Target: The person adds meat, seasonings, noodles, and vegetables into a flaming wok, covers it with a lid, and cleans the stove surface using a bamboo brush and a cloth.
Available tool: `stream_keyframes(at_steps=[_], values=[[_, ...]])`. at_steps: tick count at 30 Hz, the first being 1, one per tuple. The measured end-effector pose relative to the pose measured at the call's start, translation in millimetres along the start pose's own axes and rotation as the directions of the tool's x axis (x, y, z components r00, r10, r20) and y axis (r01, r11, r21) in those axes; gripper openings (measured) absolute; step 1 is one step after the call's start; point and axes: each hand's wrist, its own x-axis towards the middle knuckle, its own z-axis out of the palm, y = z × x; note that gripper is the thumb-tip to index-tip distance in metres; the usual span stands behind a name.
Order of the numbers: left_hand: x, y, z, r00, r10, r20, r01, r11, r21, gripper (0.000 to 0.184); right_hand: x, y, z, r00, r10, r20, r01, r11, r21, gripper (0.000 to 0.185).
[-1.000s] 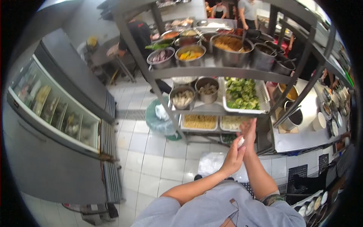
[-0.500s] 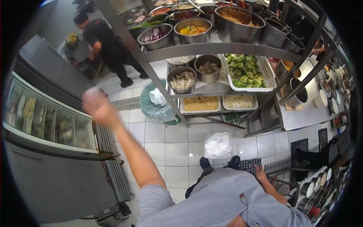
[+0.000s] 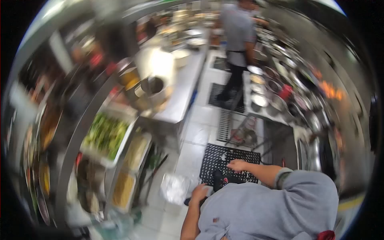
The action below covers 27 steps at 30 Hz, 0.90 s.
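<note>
My left hand (image 3: 199, 192) hangs low in front of my body, beside a bundle of clear plastic (image 3: 175, 188) on the tiled floor. Motion smears its fingers, so what it holds, if anything, is unclear. To the right, my right hand (image 3: 237, 165) is above a black perforated floor mat (image 3: 209, 158). Its fingers are curled in, and nothing shows in them. One of my shoes (image 3: 219, 180) rests on the mat.
At left a metal rack holds a white tray (image 3: 116, 158) of broccoli and a tray of noodles (image 3: 123, 190). A steel table (image 3: 180, 96) stands ahead. Flames (image 3: 332, 91) burn at the stove side on the right, near a person in grey (image 3: 239, 36).
My view has swung to the right, from the fridge and rack toward the stove aisle. My outstretched left arm has dropped to my front. My right hand has come forward with its fingers curled.
</note>
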Motion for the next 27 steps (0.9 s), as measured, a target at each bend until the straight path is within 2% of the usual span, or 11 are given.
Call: stream_keyframes(at_steps=[1, 4, 5, 7, 10, 17, 20, 23, 24, 26, 27], values=[[-5.0, -19.6, -10.0, 0.982, -0.081, -0.171, 0.05, 0.982, -0.181, 0.044, 10.8, 15.7, 16.6, 0.993, -0.102, -0.064, 0.104, 0.994, 0.023, 0.052], [-47.6, -83.3, -50.6, 0.787, -0.601, -0.141, 0.262, 0.532, -0.805, 0.042, -8.2, 14.7, 26.0, 0.994, -0.093, -0.059, 0.099, 0.989, 0.109, 0.052], [-70.9, -124.8, -55.6, 0.696, -0.688, -0.204, 0.252, 0.501, -0.828, 0.033, -5.8, 20.9, 27.3, 0.994, -0.099, -0.052, 0.103, 0.99, 0.093, 0.052], [-134.5, -145.0, -73.9, 0.451, -0.879, -0.154, 0.496, 0.391, -0.776, 0.031, -2.1, 51.4, 28.3, 0.998, -0.052, -0.046, 0.061, 0.979, 0.197, 0.052], [-162.5, -117.8, -67.4, 0.344, -0.938, -0.038, 0.714, 0.288, -0.638, 0.029, 2.6, 117.9, 22.5, 0.992, 0.08, -0.095, -0.042, 0.935, 0.353, 0.049], [-108.6, -30.2, -18.0, 0.539, -0.818, 0.199, 0.835, 0.49, -0.249, 0.029, -29.1, 280.5, 42.5, 0.829, 0.553, -0.077, -0.365, 0.641, 0.675, 0.05], [-51.8, -2.5, -22.9, 0.655, -0.731, 0.191, 0.755, 0.641, -0.136, 0.031, -43.2, 320.2, 55.0, 0.839, 0.541, 0.049, -0.455, 0.651, 0.608, 0.047], [43.1, 14.3, -60.1, 0.911, -0.413, -0.005, 0.413, 0.91, 0.024, 0.037, -49.3, 334.5, 63.8, 0.831, 0.556, 0.004, -0.402, 0.595, 0.696, 0.045], [62.4, 124.1, -83.3, 0.974, -0.204, -0.097, 0.215, 0.969, 0.121, 0.034, -50.2, 336.8, 66.2, 0.834, 0.552, -0.026, -0.364, 0.585, 0.724, 0.041], [113.0, 187.0, -158.0, 0.997, 0.002, -0.078, 0.019, 0.961, 0.275, 0.031, -51.9, 337.8, 57.5, 0.837, 0.545, -0.042, -0.33, 0.565, 0.756, 0.037], [125.8, 219.0, -194.6, 0.964, 0.136, -0.228, -0.03, 0.909, 0.416, 0.031, -49.6, 333.0, 54.8, 0.84, 0.541, -0.046, -0.314, 0.554, 0.771, 0.035]])
